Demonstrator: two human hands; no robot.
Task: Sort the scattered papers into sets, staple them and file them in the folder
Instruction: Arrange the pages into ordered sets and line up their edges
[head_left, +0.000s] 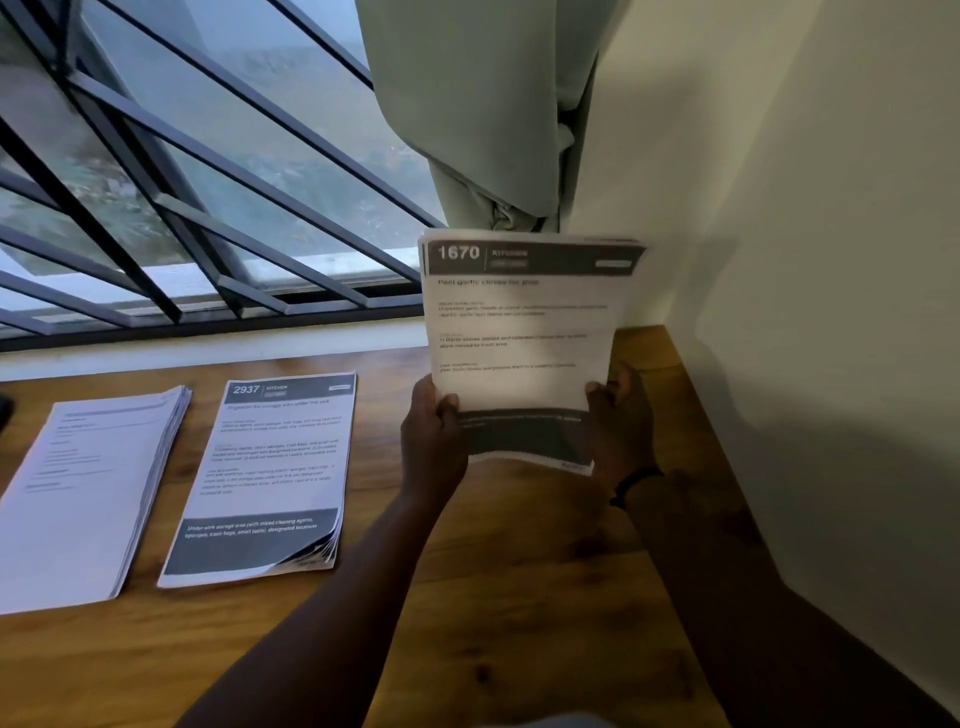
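Note:
I hold a stack of printed sheets headed "1670" (524, 332) upright above the right part of the wooden table (519, 597). My left hand (434, 441) grips its lower left edge, thumb on the front. My right hand (618, 415) grips its lower right edge. Flat on the table lies a second stack headed "2937" (265, 478), its bottom right corner curling up. Left of it sits a third stack of white pages (83, 493) with faint text. No stapler or folder is in view.
A barred window (182, 182) runs along the table's far edge, with a grey-green curtain (493, 104) bunched at its right end. A pale wall (805, 260) closes off the table's right side. A dark object peeks in at the far left edge (4, 413).

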